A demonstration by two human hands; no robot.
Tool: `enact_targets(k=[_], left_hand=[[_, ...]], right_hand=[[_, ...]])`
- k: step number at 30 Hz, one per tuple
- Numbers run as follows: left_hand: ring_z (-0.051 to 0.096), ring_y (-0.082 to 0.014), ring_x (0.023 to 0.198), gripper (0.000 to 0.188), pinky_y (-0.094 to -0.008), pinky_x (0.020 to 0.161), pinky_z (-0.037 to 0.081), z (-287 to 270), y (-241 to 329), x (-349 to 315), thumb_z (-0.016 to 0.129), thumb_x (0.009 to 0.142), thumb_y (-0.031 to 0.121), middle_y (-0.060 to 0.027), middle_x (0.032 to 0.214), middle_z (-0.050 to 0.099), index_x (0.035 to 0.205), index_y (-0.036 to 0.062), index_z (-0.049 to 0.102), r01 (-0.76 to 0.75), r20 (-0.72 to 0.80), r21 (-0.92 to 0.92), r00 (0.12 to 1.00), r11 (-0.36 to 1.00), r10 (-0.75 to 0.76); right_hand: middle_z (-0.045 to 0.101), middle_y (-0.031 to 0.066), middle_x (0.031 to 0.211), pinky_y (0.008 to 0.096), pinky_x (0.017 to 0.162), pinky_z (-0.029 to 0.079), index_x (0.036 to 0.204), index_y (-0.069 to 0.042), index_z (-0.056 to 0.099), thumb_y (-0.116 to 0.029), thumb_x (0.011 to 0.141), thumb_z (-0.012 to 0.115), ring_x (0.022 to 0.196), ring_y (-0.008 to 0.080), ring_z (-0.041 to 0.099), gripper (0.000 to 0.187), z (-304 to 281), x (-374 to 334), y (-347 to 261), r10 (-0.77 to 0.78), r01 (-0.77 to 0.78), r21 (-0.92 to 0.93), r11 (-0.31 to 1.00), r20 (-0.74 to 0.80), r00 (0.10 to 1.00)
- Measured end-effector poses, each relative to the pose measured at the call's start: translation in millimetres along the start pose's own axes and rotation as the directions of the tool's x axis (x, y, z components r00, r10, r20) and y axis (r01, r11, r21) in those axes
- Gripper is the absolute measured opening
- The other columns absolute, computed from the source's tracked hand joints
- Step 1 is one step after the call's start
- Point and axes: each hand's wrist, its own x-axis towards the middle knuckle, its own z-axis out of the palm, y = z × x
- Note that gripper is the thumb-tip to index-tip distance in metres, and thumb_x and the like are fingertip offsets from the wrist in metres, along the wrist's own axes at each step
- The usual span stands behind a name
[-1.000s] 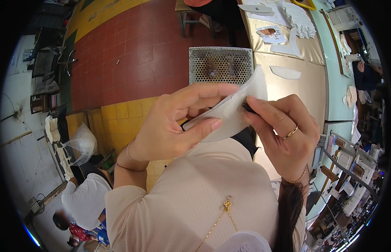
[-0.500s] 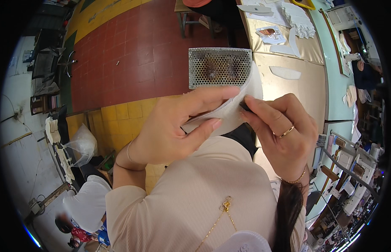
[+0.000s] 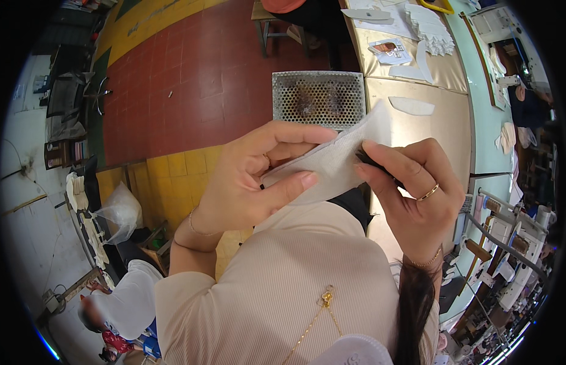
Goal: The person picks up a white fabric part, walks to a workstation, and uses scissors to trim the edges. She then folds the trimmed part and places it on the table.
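A white piece of fabric [image 3: 338,164] is held up in front of me, its pointed end rising toward the right. My left hand [image 3: 243,176] grips its left part, thumb on the near face and fingers behind the upper edge. Between the thumb and forefinger of my right hand [image 3: 420,194] is a small dark tool [image 3: 373,162], mostly covered by the fingers; its exact kind cannot be made out. The tool's tip is close to the face of the fabric.
Beyond my hands stands a perforated metal box [image 3: 319,75]. On the right, a table [image 3: 444,137] bears a loose white cut piece [image 3: 412,106] and a stack of white pieces [image 3: 429,29]. Sewing machines [image 3: 520,243] line the far right. Another person [image 3: 128,298] sits at lower left.
The fabric has flattened out and its tip now points up to the right. My right hand has shifted slightly right and down, with the dark tool showing more.
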Motion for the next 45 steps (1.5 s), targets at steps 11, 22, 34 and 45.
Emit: enact_targets(k=[11, 22, 34, 45], left_hand=[[0.061, -0.0162, 0.099, 0.045, -0.0292, 0.087, 0.050, 5.1, -4.8, 0.0, 0.067, 0.082, -0.001, -0.0126, 0.114, 0.062, 0.125, -0.0005, 0.052, 0.032, -0.012, -0.155, 0.999, 0.987, -0.034], [0.062, -0.0155, 0.096, 0.038, -0.0291, 0.087, 0.051, 7.1, -5.7, -2.1, 0.068, 0.082, 0.001, -0.0105, 0.108, 0.065, 0.118, -0.0013, 0.058, 0.026, -0.052, -0.120, 0.998, 0.992, -0.032], [0.062, -0.0151, 0.099, 0.036, -0.0284, 0.089, 0.049, 15.2, -6.0, -1.6, 0.064, 0.083, -0.003, -0.0101, 0.109, 0.065, 0.118, -0.0017, 0.059, -0.027, -0.053, 0.031, 0.998, 0.999, 0.028], [0.061, -0.0145, 0.099, 0.045, -0.0271, 0.087, 0.049, 18.6, -17.2, 2.7, 0.063, 0.083, -0.003, -0.0120, 0.108, 0.065, 0.126, 0.0015, 0.052, -0.039, -0.154, -0.026, 0.987, 0.999, 0.034]], right_hand=[[0.055, 0.0030, 0.066, 0.0246, 0.043, 0.043, 0.090, -0.002, 0.071, -0.002, 0.062, 0.080, 0.052, 0.0138, 0.055, 0.030, 3.1, -5.0, -6.3, -0.022, 0.021, -0.037, 0.999, -0.026, 0.999], [0.054, 0.0027, 0.065, 0.0239, 0.042, 0.042, 0.090, -0.002, 0.071, -0.003, 0.061, 0.080, 0.051, 0.0132, 0.055, 0.031, 0.4, -7.8, -4.7, -0.058, 0.057, -0.046, 0.997, -0.023, 0.998], [0.054, 0.0027, 0.066, 0.0233, 0.041, 0.041, 0.089, -0.003, 0.070, -0.004, 0.060, 0.079, 0.050, 0.0127, 0.054, 0.029, -2.0, -10.2, 1.1, -0.106, 0.103, -0.126, 0.987, -0.015, 0.994], [0.054, 0.0026, 0.073, 0.0250, 0.044, 0.042, 0.098, -0.008, 0.070, -0.012, 0.057, 0.083, 0.048, 0.0134, 0.051, 0.043, 1.2, -19.4, 17.3, 0.013, -0.011, 0.052, 0.999, -0.036, 0.999]])
